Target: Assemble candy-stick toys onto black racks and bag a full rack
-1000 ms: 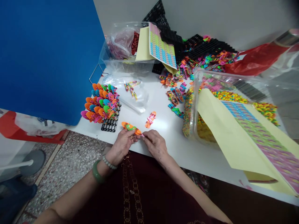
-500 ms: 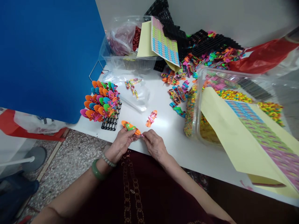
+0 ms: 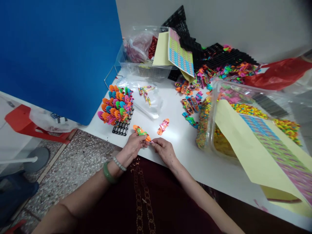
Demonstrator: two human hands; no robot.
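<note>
Here, left hand gripping a toy, right hand pinching a pink bit at its tip, rack nearby

The left hand hides part of the orange oblong plastic toy board; at the fingertips of the right hand, a pink piece is too small to identify; far right of them, the view's edge crops a blue-green-pink paper sheet

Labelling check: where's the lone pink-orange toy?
Head view, near centre: the lone toy on the table, beyond the right hand, right of the held toy.
</note>
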